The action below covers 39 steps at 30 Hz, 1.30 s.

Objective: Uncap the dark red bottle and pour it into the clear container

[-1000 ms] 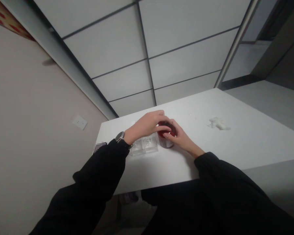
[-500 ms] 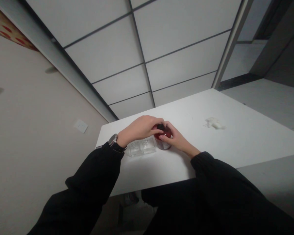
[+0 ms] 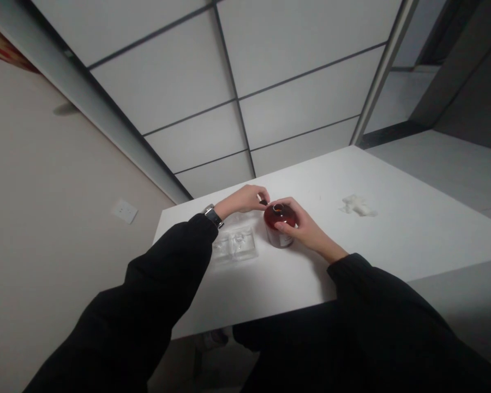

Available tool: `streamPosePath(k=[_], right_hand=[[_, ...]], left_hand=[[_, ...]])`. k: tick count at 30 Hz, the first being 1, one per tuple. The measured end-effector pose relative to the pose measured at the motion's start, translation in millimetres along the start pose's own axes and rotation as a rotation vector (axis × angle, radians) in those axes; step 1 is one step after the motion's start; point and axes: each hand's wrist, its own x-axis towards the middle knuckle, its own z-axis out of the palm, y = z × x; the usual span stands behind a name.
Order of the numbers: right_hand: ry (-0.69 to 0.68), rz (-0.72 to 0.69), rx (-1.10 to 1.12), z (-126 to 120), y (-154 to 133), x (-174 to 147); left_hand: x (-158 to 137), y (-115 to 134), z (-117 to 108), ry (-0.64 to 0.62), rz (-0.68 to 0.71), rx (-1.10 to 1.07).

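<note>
A reddish-brown bottle [image 3: 275,232] with a pale label stands upright on the white table, its round mouth uncovered. My right hand [image 3: 298,221] is wrapped round the bottle's right side, thumb across the front. Just left of the bottle, my left hand [image 3: 247,199] pinches a small dark cap [image 3: 263,201], partly hidden by the fingers. In front of that hand lies a clear plastic case [image 3: 243,244] with round clear things inside that I cannot make out well.
Crumpled white tissue [image 3: 357,206] lies on the right half of the white table [image 3: 393,229]. Panelled sliding doors [image 3: 294,109] rise behind the table. On the left, a wall carries a socket plate [image 3: 125,211].
The cap has come off the bottle, and my left hand has moved left with it. The bottle's mouth now shows. My right hand still holds the bottle.
</note>
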Motion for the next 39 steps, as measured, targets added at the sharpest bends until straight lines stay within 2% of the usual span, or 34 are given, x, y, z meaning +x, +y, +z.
streamPosePath(k=[4,8,13,15,17,21,24,27,30,32,39], right_hand=[[0.008,-0.006,0.028,-4,2,2],[-0.002,0.006,0.06,-6,4,2],[0.002,0.02,0.052,-7,4,1],[0.009,0.021,0.039,-10,0,0],[-0.019,0.041,0.025,-15,-6,-1],[-0.194,0.129,0.039,-21,-21,-8],[-0.339,0.18,0.069,-14,-30,-15],[-0.474,0.216,0.118,-1,-38,-20],[-0.564,0.269,0.156,13,-44,-24],[-0.6,0.293,0.171,20,-48,-27],[-0.615,0.26,0.238,45,-53,-36]], left_hand=[[23,-10,21,-0.1,0.029,0.075],[34,-13,35,-0.134,0.055,0.14],[30,-9,35,-0.123,0.088,0.143],[16,-7,24,-0.094,0.106,0.116],[-12,-7,9,-0.021,0.11,0.068],[-100,-20,-12,0.244,0.006,-0.175],[-165,-37,7,0.342,-0.171,-0.358],[-205,-50,53,0.324,-0.295,-0.594],[-216,-53,97,0.348,-0.348,-0.717],[-216,-51,113,0.4,-0.343,-0.752],[-208,-53,115,0.479,-0.354,-0.805]])
